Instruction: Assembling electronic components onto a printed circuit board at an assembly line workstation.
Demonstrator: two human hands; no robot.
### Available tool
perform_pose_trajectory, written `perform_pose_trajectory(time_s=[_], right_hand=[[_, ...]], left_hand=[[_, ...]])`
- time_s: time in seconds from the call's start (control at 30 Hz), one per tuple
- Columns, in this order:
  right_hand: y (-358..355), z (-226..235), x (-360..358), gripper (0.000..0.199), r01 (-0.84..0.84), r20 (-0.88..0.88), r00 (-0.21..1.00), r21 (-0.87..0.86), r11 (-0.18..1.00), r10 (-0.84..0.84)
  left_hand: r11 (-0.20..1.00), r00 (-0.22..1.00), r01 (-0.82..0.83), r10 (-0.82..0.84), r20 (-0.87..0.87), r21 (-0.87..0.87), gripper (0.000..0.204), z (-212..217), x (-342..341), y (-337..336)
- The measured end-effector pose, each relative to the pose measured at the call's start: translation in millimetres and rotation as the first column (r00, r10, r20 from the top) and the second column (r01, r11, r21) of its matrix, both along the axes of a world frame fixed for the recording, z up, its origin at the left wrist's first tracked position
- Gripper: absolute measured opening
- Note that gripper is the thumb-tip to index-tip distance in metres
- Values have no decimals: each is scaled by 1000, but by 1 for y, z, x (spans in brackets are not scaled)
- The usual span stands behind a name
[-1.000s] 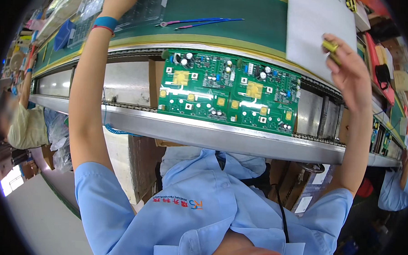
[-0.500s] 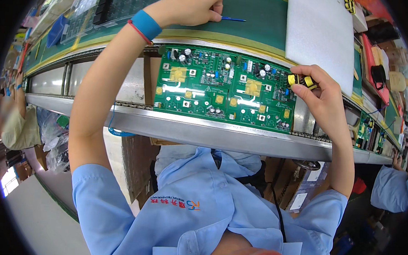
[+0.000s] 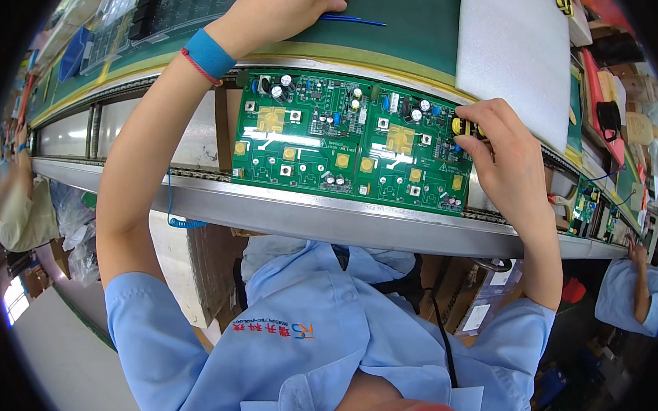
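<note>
My right hand (image 3: 504, 143) pinches a black-and-yellow transformer (image 3: 464, 127) between thumb and fingers, over the right edge of a green circuit board (image 3: 332, 142). The board carries capacitors, blue parts and square yellow patches. It lies across the metal rails in front of me. Beyond it, my left hand (image 3: 297, 6) is over the green mat with its fingers curled together, partly cut off by the upper edge. What those fingers hold, if anything, is hidden. Just below its fingertips lies a thin blue stick-like tool (image 3: 355, 20) on the mat.
A white foam sheet (image 3: 511, 74) lies beyond the right hand. Clear plastic trays (image 3: 198, 9) and a blue bin (image 3: 74, 53) stand at the far left. The metal rail (image 3: 328, 222) runs along my front. Further boards (image 3: 584, 209) sit on the right, near a co-worker's arm (image 3: 640, 278).
My left hand has shifted up and left, and more of the blue tool shows below it. My right hand has moved slightly left with the transformer. The whole view has shifted a little.
</note>
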State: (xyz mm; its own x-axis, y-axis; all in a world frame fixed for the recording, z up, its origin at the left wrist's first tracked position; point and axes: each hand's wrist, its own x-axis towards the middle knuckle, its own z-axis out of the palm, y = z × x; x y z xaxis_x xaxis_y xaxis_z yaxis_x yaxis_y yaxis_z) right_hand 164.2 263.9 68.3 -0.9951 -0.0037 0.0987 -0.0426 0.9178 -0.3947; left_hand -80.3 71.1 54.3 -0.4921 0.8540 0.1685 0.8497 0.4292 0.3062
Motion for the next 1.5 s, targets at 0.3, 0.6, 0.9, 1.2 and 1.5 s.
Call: perform_pose_trajectory(time_s=[0.3, 0.6, 0.9, 1.2, 1.5], right_hand=[[-3, 1, -1, 24, -10, 5, 1000, 42, 999, 10], [-1, 2, -6, 25, -11, 11, 1000, 21, 1000, 11], [8, 2, -12, 23, 81, 131, 990, -249, 965, -49], [13, 2, -13, 22, 100, 131, 989, -283, 954, -65], [14, 0, -8, 22, 90, 118, 991, -252, 963, -62]], left_hand=[[980, 993, 96, -82, -86, 173, 12, 16, 15, 2], [913, 919, 387, -394, 31, 131, 15, 29, 47, 12], [844, 845, 534, -534, -29, 48, 19, 32, 58, 18], [820, 821, 571, -571, -4, 41, 19, 21, 62, 24], [806, 794, 592, -585, -165, -8, 7, 21, 73, 25]])
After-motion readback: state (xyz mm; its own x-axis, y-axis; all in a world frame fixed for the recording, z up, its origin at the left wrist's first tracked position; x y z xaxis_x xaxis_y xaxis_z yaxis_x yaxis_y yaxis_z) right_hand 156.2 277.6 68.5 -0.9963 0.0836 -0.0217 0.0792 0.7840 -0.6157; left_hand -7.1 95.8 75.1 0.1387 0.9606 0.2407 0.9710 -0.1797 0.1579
